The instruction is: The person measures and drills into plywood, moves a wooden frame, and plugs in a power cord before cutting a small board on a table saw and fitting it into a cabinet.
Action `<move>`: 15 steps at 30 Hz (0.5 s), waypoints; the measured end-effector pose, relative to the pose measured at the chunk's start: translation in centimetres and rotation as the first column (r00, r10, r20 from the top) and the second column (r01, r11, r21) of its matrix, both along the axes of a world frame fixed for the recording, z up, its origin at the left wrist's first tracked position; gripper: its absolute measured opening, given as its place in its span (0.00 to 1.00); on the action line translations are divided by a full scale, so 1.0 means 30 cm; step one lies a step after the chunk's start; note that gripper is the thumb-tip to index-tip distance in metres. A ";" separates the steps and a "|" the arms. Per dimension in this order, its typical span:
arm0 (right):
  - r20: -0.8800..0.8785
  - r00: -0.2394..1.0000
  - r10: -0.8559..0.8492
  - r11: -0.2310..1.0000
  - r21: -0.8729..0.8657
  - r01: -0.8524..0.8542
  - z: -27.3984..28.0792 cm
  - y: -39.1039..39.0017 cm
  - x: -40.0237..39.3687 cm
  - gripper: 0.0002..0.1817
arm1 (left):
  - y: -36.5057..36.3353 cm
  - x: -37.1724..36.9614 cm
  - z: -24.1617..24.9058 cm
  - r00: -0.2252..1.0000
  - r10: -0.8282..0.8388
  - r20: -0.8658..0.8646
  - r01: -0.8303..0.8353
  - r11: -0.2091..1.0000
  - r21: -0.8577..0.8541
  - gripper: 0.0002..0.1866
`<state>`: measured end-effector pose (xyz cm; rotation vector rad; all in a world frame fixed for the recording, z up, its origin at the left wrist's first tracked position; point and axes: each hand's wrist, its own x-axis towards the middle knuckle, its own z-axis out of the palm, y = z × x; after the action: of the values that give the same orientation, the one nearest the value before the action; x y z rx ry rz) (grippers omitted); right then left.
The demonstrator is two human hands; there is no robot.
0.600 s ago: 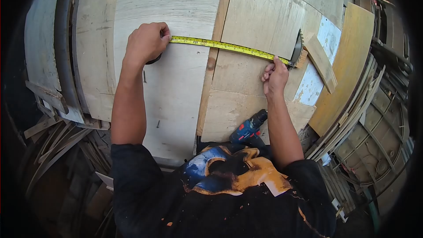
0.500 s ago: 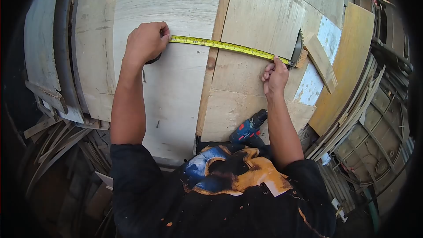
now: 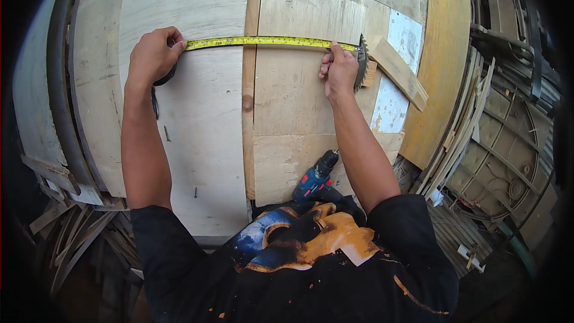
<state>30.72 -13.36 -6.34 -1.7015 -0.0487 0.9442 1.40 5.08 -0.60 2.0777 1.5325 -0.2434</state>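
Observation:
A yellow tape measure (image 3: 257, 40) stretches nearly level across the boards between my two hands. My left hand (image 3: 154, 57) is closed around its dark case, which is mostly hidden under the palm. At the other end, my right hand (image 3: 339, 70) pinches the blade close to its tip. That tip lies against a toothed circular saw blade (image 3: 362, 63) that sticks up through the wooden surface. Under the tape are a pale plywood sheet (image 3: 209, 107) and a lighter brown board (image 3: 293, 96), with a narrow wooden strip (image 3: 248, 84) between them.
A blue cordless drill (image 3: 315, 176) lies near my body. Two screws or nails (image 3: 167, 133) rest on the pale sheet. Right of the saw blade, a loose wood piece (image 3: 397, 72) lies slantwise, beside a long yellowish board (image 3: 439, 78). Wood strips (image 3: 84, 233) are piled at lower left.
The whole view has shifted, so the scene sits farther left. My right hand and the tape tip have moved up along the saw blade, and the tape lies more level.

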 end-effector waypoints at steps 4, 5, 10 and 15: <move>-0.001 1.000 -0.001 1.000 -0.002 0.001 -0.002 0.032 0.022 0.11 | 0.047 0.011 -0.028 0.999 -0.040 0.027 0.039 0.999 0.026 0.10; 0.012 1.000 -0.006 1.000 0.000 0.006 -0.005 0.027 0.021 0.13 | 0.052 0.014 -0.030 0.999 -0.041 0.015 0.041 0.999 0.020 0.10; 0.017 1.000 -0.007 1.000 0.015 0.006 -0.012 0.012 0.023 0.15 | 0.058 0.029 -0.016 0.999 -0.032 -0.038 0.033 0.999 0.016 0.09; -0.015 0.999 -0.029 0.999 0.033 0.029 -0.013 0.009 0.022 0.13 | 0.045 0.037 -0.016 0.999 -0.034 -0.014 0.034 0.999 0.008 0.10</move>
<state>31.38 -13.08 -6.72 -1.6604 -0.0302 0.9291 2.51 6.44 -1.07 2.1142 1.5096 -0.2658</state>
